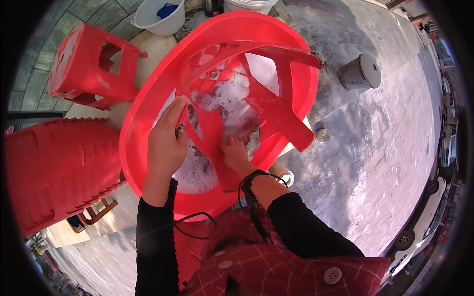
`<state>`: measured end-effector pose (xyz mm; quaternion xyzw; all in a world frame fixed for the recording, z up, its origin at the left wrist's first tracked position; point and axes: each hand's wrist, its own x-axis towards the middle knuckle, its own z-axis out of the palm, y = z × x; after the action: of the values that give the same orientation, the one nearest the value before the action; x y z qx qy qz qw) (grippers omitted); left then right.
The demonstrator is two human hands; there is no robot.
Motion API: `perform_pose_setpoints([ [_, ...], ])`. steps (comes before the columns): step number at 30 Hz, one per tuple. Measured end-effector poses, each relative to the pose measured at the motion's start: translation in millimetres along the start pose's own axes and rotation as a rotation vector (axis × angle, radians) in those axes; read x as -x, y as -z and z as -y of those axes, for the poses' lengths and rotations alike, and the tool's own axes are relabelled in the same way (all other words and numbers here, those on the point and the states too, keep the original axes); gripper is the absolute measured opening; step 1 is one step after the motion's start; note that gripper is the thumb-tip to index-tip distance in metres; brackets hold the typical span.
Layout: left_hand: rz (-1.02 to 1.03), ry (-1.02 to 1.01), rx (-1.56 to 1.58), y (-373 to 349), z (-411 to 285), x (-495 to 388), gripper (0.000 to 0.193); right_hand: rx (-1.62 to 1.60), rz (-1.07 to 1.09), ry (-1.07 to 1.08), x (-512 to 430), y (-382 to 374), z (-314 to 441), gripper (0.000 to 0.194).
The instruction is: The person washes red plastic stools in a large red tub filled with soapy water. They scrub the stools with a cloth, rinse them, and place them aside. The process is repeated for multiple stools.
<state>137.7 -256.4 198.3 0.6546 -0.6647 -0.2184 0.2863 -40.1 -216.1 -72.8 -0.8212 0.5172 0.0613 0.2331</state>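
Observation:
A red plastic stool (276,105) lies tipped over in an oval red plastic tub (135,137), its legs spread toward me and to the right. Foamy soapy water (196,174) fills the bottom of the tub, and suds cling inside the stool. My left hand (166,144) grips a stool leg near the tub's left side, fingers along its outer face. Down inside the stool, my right hand (235,153) bends at the wrist among the legs. A greyish, wet thing, perhaps a cloth (253,145), shows beside its fingers; whether the hand holds it is unclear.
Another red stool (92,66) lies tilted at upper left, above a stack of red stools (63,166). A white bucket (159,22) with blue cloth stands behind the tub. Right of it are a grey cylinder (359,72) and short pipe stubs (323,135). A cable crosses near my wrists.

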Motion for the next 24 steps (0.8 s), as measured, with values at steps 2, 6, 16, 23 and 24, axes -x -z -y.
perform_pose_setpoints([
  [2,0.048,-0.001,0.018,5.5,-0.4,-7.7,0.07,-0.018,0.042,0.139,5.6,15.9,-32.3,0.032],
  [6,0.11,-0.031,0.017,6.4,-7.5,-18.2,0.069,0.272,-0.085,0.114,-0.1,76.0,-120.7,0.024],
  [16,0.09,-0.074,-0.023,-16.4,-9.4,-55.7,0.07,-0.071,-0.411,-0.288,-6.8,169.5,-173.0,0.041],
  [23,0.12,-0.127,0.023,-8.8,-3.3,-86.8,0.06,-0.505,-0.656,-0.129,-2.5,226.8,-196.7,0.057],
  [24,0.128,-0.139,0.032,-8.1,-4.2,-91.5,0.06,-0.509,-0.656,-0.04,-5.4,230.5,-194.4,0.062],
])
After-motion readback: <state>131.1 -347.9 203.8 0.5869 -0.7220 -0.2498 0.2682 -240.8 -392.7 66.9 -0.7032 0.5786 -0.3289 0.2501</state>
